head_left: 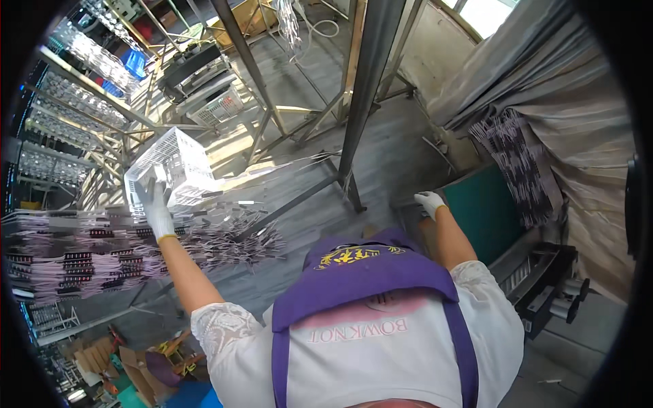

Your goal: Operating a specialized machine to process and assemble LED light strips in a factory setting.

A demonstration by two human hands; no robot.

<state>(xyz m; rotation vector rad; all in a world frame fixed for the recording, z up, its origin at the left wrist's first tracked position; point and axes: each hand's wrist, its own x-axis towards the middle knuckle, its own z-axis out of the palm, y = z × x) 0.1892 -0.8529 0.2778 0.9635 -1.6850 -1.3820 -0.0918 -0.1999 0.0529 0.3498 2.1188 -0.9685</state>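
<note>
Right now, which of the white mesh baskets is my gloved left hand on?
The left hand rests on the nearer white basket, beside the hanging strips; the other basket sits farther back, untouched.

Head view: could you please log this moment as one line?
left hand: on white basket | right hand: on green table edge

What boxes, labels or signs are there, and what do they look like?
White plastic crate: latticed, by the gloved left hand, above the rows of white and dark strips.
Second white crate: farther back on the floor, latticed.
Blue crate: upper left, near the racks.
Cardboard pieces: brown, lower left.
Apron badge: yellow on purple.
The gloved right hand rests on the edge of a green surface.
</note>
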